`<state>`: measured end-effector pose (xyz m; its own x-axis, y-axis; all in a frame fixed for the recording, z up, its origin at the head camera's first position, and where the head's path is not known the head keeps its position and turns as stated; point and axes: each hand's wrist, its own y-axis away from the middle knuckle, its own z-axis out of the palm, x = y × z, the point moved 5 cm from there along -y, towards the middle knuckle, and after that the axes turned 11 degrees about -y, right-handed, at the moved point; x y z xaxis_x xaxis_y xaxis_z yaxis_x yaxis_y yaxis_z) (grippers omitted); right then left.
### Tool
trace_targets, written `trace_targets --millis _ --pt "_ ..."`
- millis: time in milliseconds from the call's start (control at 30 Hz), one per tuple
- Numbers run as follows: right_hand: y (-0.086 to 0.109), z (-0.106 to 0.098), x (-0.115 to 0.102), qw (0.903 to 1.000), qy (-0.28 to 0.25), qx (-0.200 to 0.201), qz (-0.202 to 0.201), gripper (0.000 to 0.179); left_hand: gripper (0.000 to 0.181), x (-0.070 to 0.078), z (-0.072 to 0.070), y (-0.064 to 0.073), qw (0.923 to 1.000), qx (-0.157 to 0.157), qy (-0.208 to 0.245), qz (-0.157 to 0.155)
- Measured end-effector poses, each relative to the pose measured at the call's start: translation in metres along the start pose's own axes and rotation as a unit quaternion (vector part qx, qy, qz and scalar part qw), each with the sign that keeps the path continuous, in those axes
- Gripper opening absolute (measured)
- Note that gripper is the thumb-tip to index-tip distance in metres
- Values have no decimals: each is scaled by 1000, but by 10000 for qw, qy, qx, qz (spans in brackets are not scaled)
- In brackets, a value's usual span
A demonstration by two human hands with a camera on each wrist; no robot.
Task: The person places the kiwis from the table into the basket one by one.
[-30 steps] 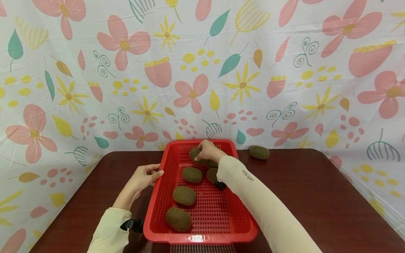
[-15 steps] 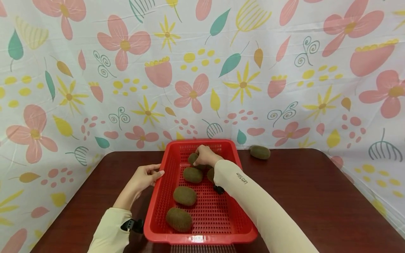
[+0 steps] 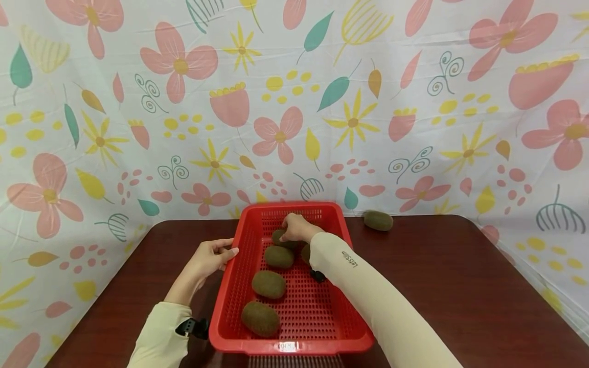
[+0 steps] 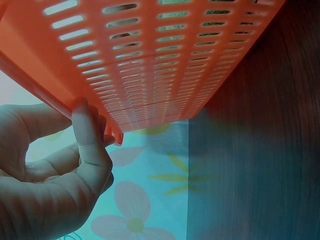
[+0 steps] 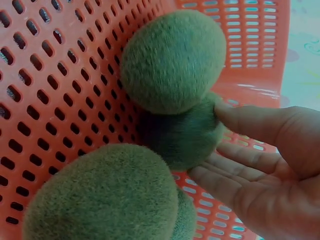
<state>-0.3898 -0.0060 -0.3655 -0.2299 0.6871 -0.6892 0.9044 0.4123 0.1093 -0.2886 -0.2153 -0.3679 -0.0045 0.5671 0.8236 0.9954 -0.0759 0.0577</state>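
Note:
Near the far end of a red plastic basket (image 3: 338, 332), my right hand (image 3: 298, 228) grips a brown, fuzzy kiwi (image 3: 278, 238). The right wrist view has this kiwi (image 5: 187, 142) between the thumb and the fingers, low in the basket, with another kiwi (image 5: 172, 62) overlapping it. A kiwi (image 3: 278, 257) lies just on the near side of the gripped one. Part of one more kiwi (image 3: 306, 254) shows beside my right wrist. My left hand (image 3: 207, 261) pinches the basket's left rim, thumb on top; the left wrist view shows its fingers (image 4: 90, 135) at that edge.
Two more kiwis, a middle one (image 3: 269, 284) and a near one (image 3: 260, 319), lie along the basket's left side. Outside it, a lone kiwi (image 3: 378, 221) sits at the back of the dark wooden table (image 3: 442, 276). A flowered cloth (image 3: 280, 102) hangs behind.
My right hand has moved slightly toward me and down with the kiwi, close to the kiwi in front of it. The left hand stays at the rim.

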Motion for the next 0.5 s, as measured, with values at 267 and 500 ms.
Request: trace_targets --millis 267,500 --pt "3 -1 -4 9999 34 -143 -47 41 45 1 0 -1 10000 8 9 60" --pt "7 -8 -8 9989 -165 -369 -258 42 45 -1 0 0 10000 51 -56 54"
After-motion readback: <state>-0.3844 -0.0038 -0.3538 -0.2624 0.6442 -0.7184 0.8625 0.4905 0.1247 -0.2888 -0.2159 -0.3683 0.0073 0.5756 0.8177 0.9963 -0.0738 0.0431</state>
